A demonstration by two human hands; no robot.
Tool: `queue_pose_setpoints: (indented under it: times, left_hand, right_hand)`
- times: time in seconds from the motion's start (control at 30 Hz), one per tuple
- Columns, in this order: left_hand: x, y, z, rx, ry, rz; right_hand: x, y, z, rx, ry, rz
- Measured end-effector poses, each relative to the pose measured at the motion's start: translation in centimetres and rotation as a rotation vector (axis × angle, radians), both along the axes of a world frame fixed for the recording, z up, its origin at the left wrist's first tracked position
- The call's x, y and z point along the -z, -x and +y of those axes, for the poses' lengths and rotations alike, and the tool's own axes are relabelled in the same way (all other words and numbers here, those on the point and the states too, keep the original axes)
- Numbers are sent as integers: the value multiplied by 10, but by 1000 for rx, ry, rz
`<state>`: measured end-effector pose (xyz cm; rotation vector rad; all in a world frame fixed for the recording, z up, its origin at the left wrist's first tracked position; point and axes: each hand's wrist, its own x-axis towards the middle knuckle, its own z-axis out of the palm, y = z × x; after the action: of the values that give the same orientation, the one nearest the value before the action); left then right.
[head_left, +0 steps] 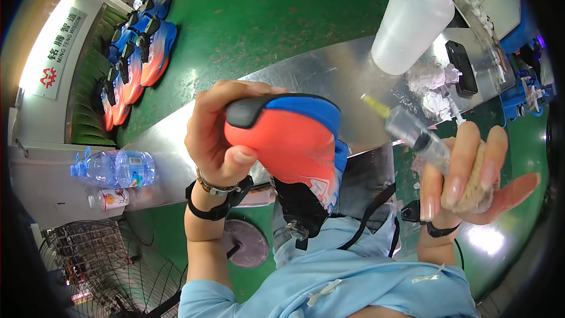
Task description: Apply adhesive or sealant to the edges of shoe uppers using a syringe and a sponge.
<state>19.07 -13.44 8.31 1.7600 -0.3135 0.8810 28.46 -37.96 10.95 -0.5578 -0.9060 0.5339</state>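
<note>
Steel bench point(329, 68) stretches beyond the shoe point(282, 138), which is held up near its closer edge. Crowded into one hand, the syringe point(412, 132) or tan pad point(473, 193) could slip. The left hand point(215, 132) clasps one shoe end snugly; the right hand point(459, 176), fingers curled, grips syringe and pad. Farther stands a white bottle point(412, 20).

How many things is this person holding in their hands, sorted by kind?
Shoe, coral and blue with black parts: 1
Syringe, clear with a yellow tip: 1
Fuzzy tan pad: 1
Total: 3
</note>
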Motion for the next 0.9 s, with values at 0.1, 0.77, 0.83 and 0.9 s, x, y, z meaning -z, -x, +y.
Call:
queue_pose_setpoints:
  times: [0.1,0.77,0.83,0.9]
  left_hand:
    - [-4,-4,-1,60,-70,-35]
    - [-5,-32,-7,234,-113,-84]
    - [-3,-32,-8,250,46,-99]
    - [-1,-28,3,246,-37,-87]
  right_hand:
    - [-16,-5,5,-120,-31,-75]
    - [-20,-27,-7,-185,60,-101]
    - [-15,-25,-5,-117,66,-97]
    - [2,-13,0,-65,14,27]
